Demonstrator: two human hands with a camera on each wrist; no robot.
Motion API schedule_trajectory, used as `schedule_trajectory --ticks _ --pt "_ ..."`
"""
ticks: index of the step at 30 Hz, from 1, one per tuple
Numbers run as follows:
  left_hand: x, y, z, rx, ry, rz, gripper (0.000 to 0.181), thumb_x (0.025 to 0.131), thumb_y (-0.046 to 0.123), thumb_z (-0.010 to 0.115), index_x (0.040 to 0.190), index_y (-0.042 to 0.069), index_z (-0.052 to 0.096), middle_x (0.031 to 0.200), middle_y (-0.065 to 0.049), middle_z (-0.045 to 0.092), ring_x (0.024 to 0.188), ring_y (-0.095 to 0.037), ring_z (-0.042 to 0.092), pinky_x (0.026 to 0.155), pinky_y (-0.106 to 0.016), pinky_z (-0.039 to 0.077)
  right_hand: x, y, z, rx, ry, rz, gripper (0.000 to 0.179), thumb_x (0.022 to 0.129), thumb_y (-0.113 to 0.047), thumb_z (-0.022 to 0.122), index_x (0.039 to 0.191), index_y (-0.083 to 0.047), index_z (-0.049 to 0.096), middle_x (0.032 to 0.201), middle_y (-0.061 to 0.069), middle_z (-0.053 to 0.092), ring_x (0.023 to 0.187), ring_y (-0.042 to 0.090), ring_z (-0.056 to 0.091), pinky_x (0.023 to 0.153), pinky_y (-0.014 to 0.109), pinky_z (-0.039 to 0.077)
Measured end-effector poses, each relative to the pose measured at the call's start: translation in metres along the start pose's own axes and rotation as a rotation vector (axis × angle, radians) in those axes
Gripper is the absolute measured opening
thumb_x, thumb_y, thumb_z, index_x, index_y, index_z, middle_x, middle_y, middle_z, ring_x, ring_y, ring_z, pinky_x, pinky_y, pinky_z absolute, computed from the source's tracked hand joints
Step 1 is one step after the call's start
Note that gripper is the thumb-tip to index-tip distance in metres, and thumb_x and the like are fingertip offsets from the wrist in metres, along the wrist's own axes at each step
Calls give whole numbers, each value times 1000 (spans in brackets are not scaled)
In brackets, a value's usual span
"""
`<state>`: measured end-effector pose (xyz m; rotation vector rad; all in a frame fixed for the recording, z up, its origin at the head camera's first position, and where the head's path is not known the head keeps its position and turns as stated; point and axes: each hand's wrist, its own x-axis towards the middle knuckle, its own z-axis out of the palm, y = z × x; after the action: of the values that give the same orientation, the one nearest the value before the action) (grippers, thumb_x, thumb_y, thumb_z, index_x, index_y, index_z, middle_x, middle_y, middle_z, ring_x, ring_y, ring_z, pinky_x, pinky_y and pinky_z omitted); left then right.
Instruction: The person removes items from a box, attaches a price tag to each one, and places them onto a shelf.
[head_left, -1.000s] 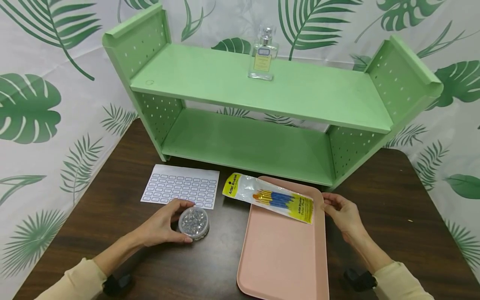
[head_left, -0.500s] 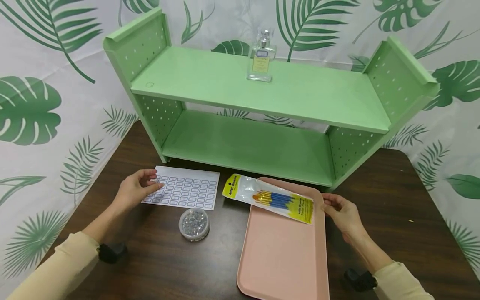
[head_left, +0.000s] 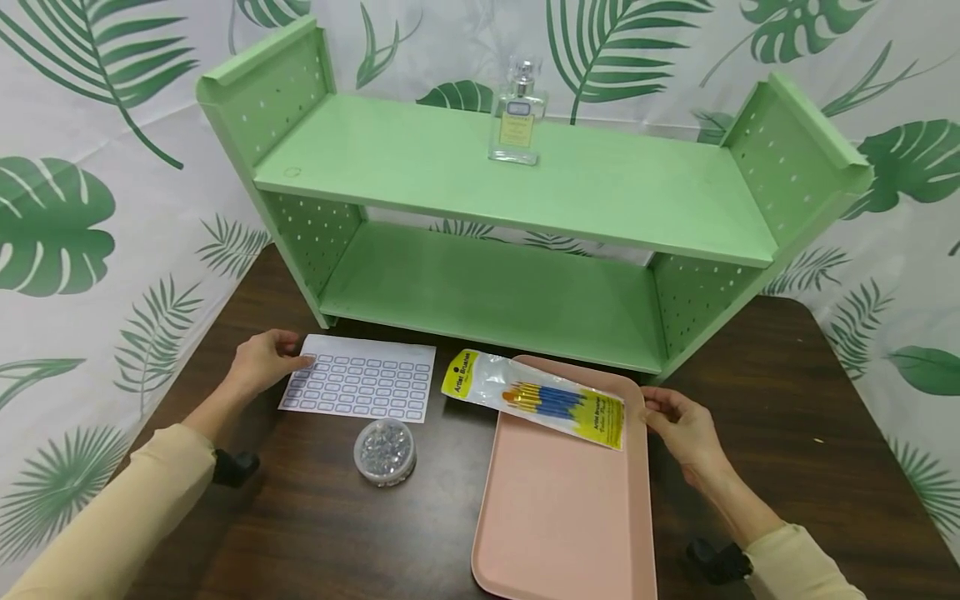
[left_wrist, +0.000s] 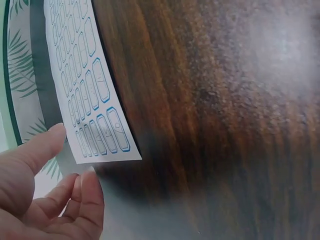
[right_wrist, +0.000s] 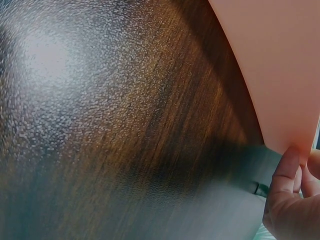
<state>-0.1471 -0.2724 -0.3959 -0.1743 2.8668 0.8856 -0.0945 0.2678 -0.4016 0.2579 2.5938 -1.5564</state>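
Note:
My left hand is at the left edge of a white sheet of blue-outlined labels, fingertips by its corner. In the left wrist view a gap shows between the hand's thumb and fingers, near the label sheet. With my right hand I pinch the right rim of a pink tray; the right wrist view shows fingertips on the tray edge. A packet of artist brushes lies across the tray's far end. Nearer me sits a round clear tub of silvery bits.
A green two-tier shelf stands at the back of the dark wooden table. On its upper board is a glass perfume bottle. A leaf-patterned white cloth hangs behind.
My left hand has let go of the tub and moved left and away from me to the label sheet's edge. The right hand has stayed at the tray rim.

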Motion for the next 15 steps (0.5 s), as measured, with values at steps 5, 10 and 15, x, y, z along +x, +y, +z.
schedule_trajectory --ticks 5,10,15 --pt "4 0 3 30 -8 -16 52 83 22 68 118 -13 53 111 -30 60 102 -42 55 85 -52 43 0 -1 0 -2 1 -2 37 91 -1 56 125 12 50 99 7 59 82 -3 50 71 13 49" --pt "6 0 6 45 3 -34 47 82 19 69 114 -12 55 105 -27 60 96 -38 55 79 -49 43 -1 -1 1 1 0 -5 36 91 -1 56 125 12 50 100 10 58 82 -3 51 71 13 50" --pt "6 2 8 50 12 -40 42 82 18 68 111 -11 56 104 -26 60 94 -38 55 78 -48 42 0 0 0 -5 3 -8 36 91 0 55 124 12 50 101 12 59 82 -3 51 70 13 49"
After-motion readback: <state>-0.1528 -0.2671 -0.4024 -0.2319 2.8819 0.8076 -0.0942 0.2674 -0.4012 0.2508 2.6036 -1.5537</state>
